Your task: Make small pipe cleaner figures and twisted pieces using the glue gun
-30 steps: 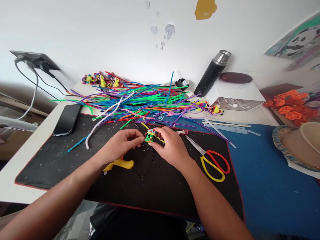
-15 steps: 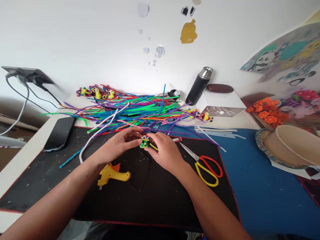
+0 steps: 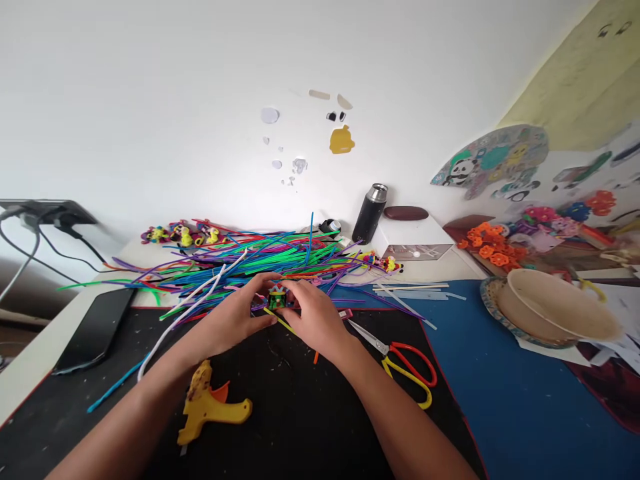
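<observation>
Between my two hands, over the black mat [image 3: 295,427], sits a small green, black and yellow figure [image 3: 277,299] with a pale blue zigzag top. My left hand [image 3: 237,317] curls round its left side, thumb below and fingers above. From the other side my right hand [image 3: 319,317] pinches it between thumb and fingers. A thin yellow pipe cleaner [image 3: 281,321] slants out beneath the figure towards the right palm. Nearer me on the mat lies a yellow glue gun [image 3: 215,408] with an orange trigger. Scissors [image 3: 409,372] with red and yellow handles lie right of my right hand.
A wide heap of coloured pipe cleaners [image 3: 260,257] lies behind my hands. A phone [image 3: 95,330] is at left. Small finished-looking figures [image 3: 185,233], a black flask [image 3: 370,213] and a white box [image 3: 417,233] stand near the wall. A beige bowl [image 3: 555,307] is at right.
The camera view has tilted up, so the scene sits lower. The figure stays between both hands; my left thumb has dropped away below it.
</observation>
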The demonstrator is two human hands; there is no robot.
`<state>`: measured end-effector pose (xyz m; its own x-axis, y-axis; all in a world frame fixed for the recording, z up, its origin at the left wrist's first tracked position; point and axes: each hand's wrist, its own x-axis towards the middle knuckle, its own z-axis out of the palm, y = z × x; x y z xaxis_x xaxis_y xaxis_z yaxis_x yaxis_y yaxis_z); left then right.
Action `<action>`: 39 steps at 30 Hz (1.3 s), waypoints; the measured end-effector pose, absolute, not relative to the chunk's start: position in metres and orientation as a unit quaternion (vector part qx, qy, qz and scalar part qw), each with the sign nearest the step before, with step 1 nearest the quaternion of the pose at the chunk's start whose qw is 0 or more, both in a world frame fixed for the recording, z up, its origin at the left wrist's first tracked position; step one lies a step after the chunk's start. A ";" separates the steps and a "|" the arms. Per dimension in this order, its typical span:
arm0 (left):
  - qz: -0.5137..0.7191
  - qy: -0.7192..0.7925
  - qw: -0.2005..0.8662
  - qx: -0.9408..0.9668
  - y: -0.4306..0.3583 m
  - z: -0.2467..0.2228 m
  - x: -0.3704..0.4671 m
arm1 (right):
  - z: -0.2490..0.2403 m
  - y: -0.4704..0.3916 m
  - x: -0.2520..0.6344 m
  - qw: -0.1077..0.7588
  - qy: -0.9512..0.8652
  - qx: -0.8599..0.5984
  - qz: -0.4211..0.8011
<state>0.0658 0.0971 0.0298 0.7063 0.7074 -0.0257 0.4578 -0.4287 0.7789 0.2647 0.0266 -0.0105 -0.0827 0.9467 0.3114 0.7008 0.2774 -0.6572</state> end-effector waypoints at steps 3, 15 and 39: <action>0.168 0.359 0.360 0.845 0.101 0.030 0.067 | -0.012 0.027 0.265 0.369 -0.701 -0.582 0.182; 0.193 0.333 0.257 0.886 0.110 0.022 0.070 | -0.012 0.031 0.259 0.403 -0.670 -0.590 0.202; 0.284 0.365 0.465 0.755 0.107 0.034 0.075 | -0.024 0.021 0.271 0.597 -0.405 -0.474 0.505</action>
<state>0.0751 0.1066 0.0342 0.5728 0.8148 0.0893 0.2866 -0.3012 0.9095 0.2714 0.0214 -0.0238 0.1618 0.9868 0.0057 -0.2191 0.0416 -0.9748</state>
